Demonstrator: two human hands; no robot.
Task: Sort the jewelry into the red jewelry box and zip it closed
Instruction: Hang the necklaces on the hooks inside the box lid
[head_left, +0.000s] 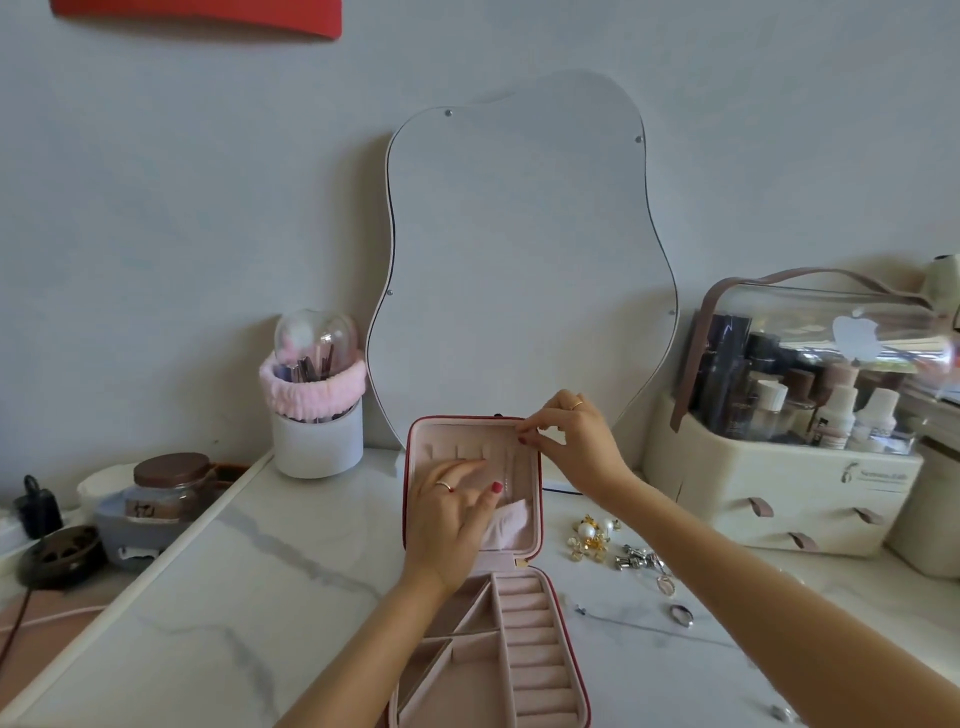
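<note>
Pressing flat fingers on the red zip jewelry box (538, 470) lid lining, the left hand (451, 519) steadied it. The right hand (569, 441) pinched its top corner. Releasing could drop the lid.

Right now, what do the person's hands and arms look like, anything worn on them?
Both forearms are bare, with no sleeves in view. The left hand wears a thin ring and has red-painted nails. The right hand wears a thin gold-coloured ring, also with red nail polish. No watch or bracelet shows.
</note>
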